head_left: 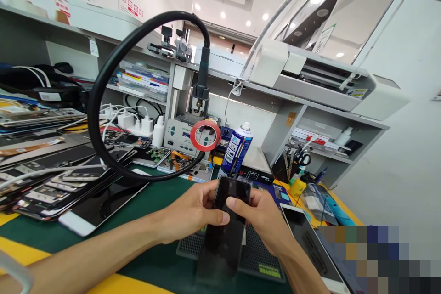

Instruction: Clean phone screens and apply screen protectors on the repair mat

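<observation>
A black smartphone point(220, 248) with a dark, glossy front is held up in the middle of the view, its top end pointing away from me. My left hand point(196, 209) grips its left edge, thumb lying on the glass. From the other side my right hand point(260, 213) holds the right edge, its thumb also pressed on the upper part of the screen. The fingers behind the phone are mostly hidden. Beneath it lies a dark perforated pad point(262, 255) on the green mat point(138, 252).
Stacked phone and tablet parts point(62, 174) crowd the left. A black hose point(93, 101) loops above the bench. Behind the phone stand a blue spray can point(236, 149), a roll of red tape point(195, 135) and a grey soldering station point(177, 135). A white tablet point(310, 243) lies right.
</observation>
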`<state>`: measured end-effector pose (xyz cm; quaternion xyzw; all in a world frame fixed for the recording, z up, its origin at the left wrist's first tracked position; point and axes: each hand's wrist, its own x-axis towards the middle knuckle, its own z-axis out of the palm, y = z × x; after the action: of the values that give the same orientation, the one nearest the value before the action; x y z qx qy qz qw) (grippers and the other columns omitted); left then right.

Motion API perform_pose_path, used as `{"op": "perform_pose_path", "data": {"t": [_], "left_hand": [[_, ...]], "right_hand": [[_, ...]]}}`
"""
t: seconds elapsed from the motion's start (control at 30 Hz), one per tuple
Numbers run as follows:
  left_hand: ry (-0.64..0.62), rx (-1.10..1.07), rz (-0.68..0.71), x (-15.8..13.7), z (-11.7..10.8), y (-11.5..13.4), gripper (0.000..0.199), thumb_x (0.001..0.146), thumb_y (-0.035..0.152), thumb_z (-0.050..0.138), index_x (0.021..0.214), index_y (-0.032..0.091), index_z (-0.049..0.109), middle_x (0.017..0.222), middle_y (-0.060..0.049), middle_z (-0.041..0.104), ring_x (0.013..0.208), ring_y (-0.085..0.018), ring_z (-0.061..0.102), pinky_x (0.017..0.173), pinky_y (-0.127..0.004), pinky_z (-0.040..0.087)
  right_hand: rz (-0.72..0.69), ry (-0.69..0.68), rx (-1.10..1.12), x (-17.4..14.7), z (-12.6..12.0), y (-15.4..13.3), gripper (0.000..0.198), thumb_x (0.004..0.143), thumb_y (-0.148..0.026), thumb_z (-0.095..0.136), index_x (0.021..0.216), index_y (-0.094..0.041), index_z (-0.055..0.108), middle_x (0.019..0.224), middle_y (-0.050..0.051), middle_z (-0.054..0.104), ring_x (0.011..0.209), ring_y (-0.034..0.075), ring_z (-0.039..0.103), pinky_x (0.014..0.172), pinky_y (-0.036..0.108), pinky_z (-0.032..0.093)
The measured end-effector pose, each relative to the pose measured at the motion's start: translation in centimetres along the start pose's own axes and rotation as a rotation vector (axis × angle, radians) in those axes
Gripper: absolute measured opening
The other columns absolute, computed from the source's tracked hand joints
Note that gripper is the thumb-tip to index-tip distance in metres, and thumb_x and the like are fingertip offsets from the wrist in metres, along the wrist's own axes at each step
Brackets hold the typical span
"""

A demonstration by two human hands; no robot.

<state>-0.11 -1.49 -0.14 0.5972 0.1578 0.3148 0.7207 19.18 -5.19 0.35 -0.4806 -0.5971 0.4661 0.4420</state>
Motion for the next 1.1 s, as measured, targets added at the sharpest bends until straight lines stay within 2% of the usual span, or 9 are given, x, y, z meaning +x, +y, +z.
{"op": "perform_pose_path", "data": {"t": [0.1, 0.17, 0.43, 0.6, 0.77, 0.93, 1.1], "left_hand": [[0.017, 0.019, -0.008, 0.1, 0.0, -0.1, 0.042, 0.080, 0.013, 0.072, 0.121, 0.021, 0.066, 0.099, -0.002, 0.068, 0.098, -0.021, 0.062, 0.084, -0.032, 0.048], [0.021, 0.020, -0.010, 0.2, -0.1, -0.1, 0.043, 0.081, 0.014, 0.071, 0.123, 0.022, 0.065, 0.096, -0.002, 0.069, 0.096, -0.022, 0.063, 0.085, -0.034, 0.048], [0.035, 0.041, -0.003, 0.1, -0.1, -0.4, 0.043, 0.080, 0.014, 0.074, 0.122, 0.021, 0.065, 0.094, -0.002, 0.070, 0.098, -0.023, 0.062, 0.085, -0.034, 0.048], [0.005, 0.003, 0.005, 0.1, 0.1, -0.3, 0.041, 0.082, 0.015, 0.072, 0.123, 0.021, 0.064, 0.098, -0.003, 0.068, 0.097, -0.022, 0.062, 0.084, -0.033, 0.048], [0.027, -0.010, -0.015, 0.1, 0.2, 0.0, 0.040, 0.081, 0.015, 0.073, 0.120, 0.020, 0.065, 0.094, -0.002, 0.067, 0.096, -0.023, 0.062, 0.083, -0.034, 0.048], [0.028, -0.008, -0.032, 0.0, 0.2, -0.1, 0.041, 0.081, 0.016, 0.073, 0.121, 0.020, 0.065, 0.099, -0.003, 0.067, 0.094, -0.021, 0.061, 0.081, -0.032, 0.047], [0.028, -0.019, -0.020, 0.0, 0.0, -0.3, 0.041, 0.080, 0.019, 0.075, 0.120, 0.020, 0.065, 0.099, -0.002, 0.067, 0.094, -0.019, 0.059, 0.082, -0.030, 0.046]], "right_hand": [[0.011, 0.106, -0.011, 0.1, 0.4, 0.0, 0.040, 0.078, -0.052, 0.078, 0.090, -0.015, 0.070, 0.069, -0.001, 0.061, 0.058, 0.009, 0.046, 0.048, 0.019, 0.033], [0.013, 0.130, 0.007, 0.2, 0.5, -0.1, 0.042, 0.078, -0.054, 0.078, 0.092, -0.016, 0.069, 0.070, -0.001, 0.061, 0.059, 0.010, 0.048, 0.048, 0.020, 0.034], [0.055, 0.056, 0.116, 0.1, 0.0, -0.7, 0.044, 0.077, -0.054, 0.078, 0.092, -0.014, 0.070, 0.074, 0.004, 0.064, 0.061, 0.015, 0.055, 0.051, 0.024, 0.041], [0.064, 0.022, 0.134, 0.0, -0.1, -0.8, 0.044, 0.078, -0.055, 0.077, 0.092, -0.013, 0.071, 0.074, 0.004, 0.064, 0.062, 0.014, 0.054, 0.053, 0.025, 0.042], [0.067, 0.014, 0.161, 0.0, -0.2, -0.7, 0.043, 0.079, -0.054, 0.076, 0.089, -0.012, 0.072, 0.073, 0.004, 0.063, 0.061, 0.014, 0.054, 0.054, 0.025, 0.043], [0.069, -0.008, 0.192, 0.0, -0.5, -0.6, 0.041, 0.081, -0.053, 0.075, 0.088, -0.012, 0.071, 0.074, 0.004, 0.064, 0.062, 0.014, 0.057, 0.055, 0.026, 0.046], [0.058, -0.029, 0.199, 0.0, -0.7, -0.8, 0.040, 0.082, -0.053, 0.075, 0.079, -0.013, 0.068, 0.071, 0.003, 0.063, 0.061, 0.014, 0.058, 0.055, 0.027, 0.048]]}}
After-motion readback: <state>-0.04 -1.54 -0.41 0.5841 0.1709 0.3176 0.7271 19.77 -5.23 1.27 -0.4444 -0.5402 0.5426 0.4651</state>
